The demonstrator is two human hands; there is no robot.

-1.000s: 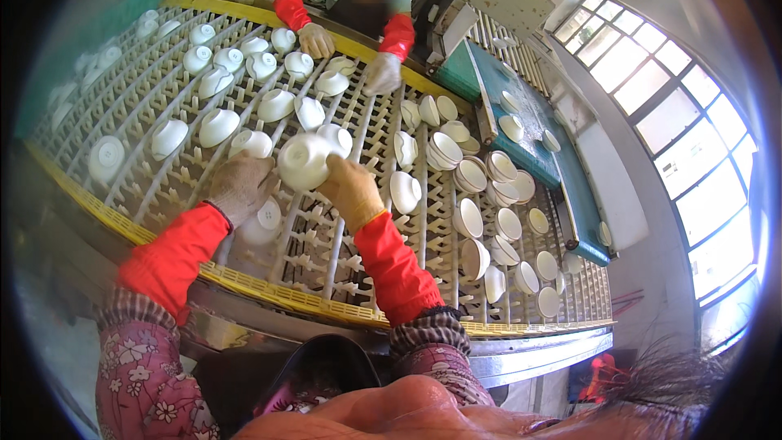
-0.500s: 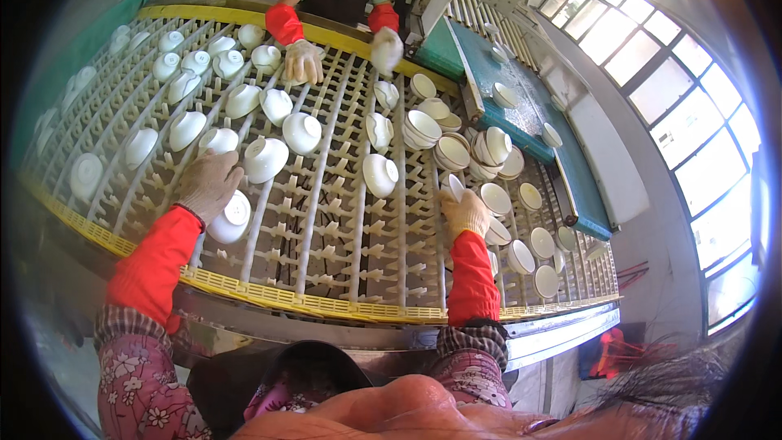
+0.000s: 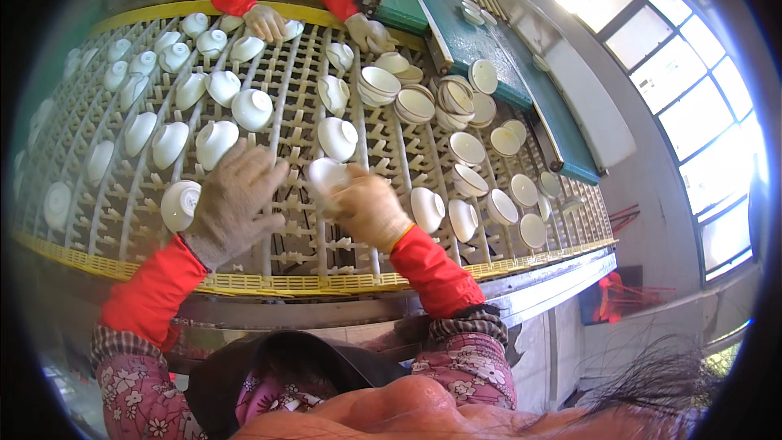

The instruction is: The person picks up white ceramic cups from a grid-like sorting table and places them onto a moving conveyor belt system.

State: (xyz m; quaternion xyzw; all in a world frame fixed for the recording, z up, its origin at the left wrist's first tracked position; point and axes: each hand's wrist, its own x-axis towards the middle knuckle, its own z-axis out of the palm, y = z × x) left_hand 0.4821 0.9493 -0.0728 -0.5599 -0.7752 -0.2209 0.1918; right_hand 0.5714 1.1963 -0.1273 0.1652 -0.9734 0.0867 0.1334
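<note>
My right hand, in a beige work glove with a red sleeve cover, grips a small white ceramic bowl just above the cream pegged rack. My left hand, gloved the same way, lies flat with fingers spread on the rack, empty, beside an upturned white bowl and below another. Rows of upside-down white bowls fill the rack's left and middle.
A person across the rack, in red sleeves and gloves, handles bowls at its far edge. Stacked and upright bowls crowd the rack's right side. A teal conveyor runs at the back right. The yellow rack border and a metal frame are nearest me.
My right hand has come back from the right side of the rack to the middle, now holding a white bowl. My left hand has shifted right and lies flat on the rack.
</note>
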